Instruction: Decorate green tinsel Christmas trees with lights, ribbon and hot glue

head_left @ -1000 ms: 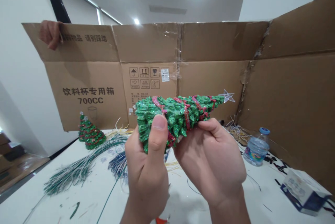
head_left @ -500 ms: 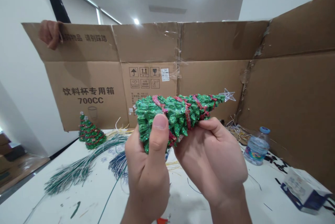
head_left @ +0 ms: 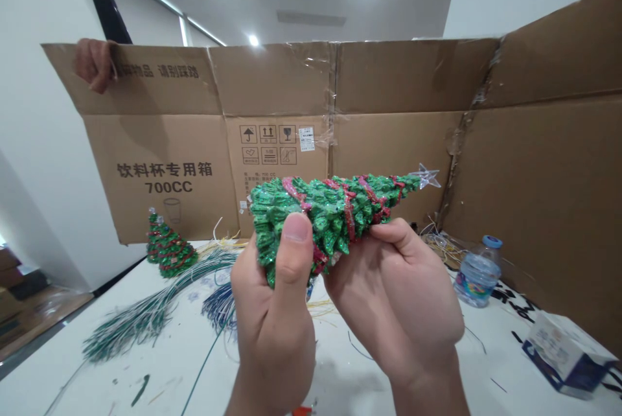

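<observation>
A small glittery green Christmas tree (head_left: 335, 205) with a red garland and a clear star (head_left: 426, 177) on its tip lies sideways in both my hands, tip pointing right. My left hand (head_left: 275, 319) grips its wide base, thumb pressed on the lower branches. My right hand (head_left: 403, 299) cradles the middle of the tree from below, fingers curled around it. Both hands are held up above the white table (head_left: 194, 364).
A second small tree (head_left: 168, 249) stands at the back left. Bundles of green and blue wires (head_left: 150, 312) lie on the table. A water bottle (head_left: 476, 273) and a small box (head_left: 566, 354) sit right. Cardboard walls (head_left: 389, 111) surround the table; another person's hand (head_left: 94, 63) grips the top left edge.
The tree has shifted very slightly to the right in my hands; my right fingers have adjusted a little under it. Nothing else has moved.
</observation>
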`<state>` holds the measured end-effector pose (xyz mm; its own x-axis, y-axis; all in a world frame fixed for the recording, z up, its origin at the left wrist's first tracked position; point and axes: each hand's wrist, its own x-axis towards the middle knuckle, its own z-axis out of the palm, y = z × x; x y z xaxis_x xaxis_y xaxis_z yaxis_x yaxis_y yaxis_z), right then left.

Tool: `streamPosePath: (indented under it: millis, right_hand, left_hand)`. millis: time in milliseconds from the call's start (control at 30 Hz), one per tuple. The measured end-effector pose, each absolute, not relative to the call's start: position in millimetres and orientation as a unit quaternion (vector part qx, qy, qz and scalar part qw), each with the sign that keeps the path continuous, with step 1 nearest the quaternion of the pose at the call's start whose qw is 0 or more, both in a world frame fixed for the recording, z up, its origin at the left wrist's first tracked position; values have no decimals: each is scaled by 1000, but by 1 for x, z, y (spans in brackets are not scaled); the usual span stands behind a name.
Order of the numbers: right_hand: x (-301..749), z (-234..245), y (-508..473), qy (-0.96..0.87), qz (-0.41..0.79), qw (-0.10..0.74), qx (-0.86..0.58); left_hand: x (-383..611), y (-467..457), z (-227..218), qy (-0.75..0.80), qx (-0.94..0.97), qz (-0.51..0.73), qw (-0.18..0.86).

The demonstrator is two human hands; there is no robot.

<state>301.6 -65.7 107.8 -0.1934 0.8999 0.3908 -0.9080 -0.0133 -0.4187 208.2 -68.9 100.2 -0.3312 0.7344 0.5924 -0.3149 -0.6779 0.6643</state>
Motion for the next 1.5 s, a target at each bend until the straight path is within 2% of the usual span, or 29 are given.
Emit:
streamPosePath:
  millis: [600, 1033, 1500]
  right_hand:
    - [303, 107, -65, -336, 714, 613, 36]
    - [305, 106, -66, -327, 719, 612, 44]
    - [304, 109, -67, -331, 713, 618, 21]
  left_hand:
    - [208, -65, 99, 225, 470, 793, 316]
    - [211, -75, 109, 252, 483, 761, 351]
    - [212, -71, 106, 228, 444, 799, 334]
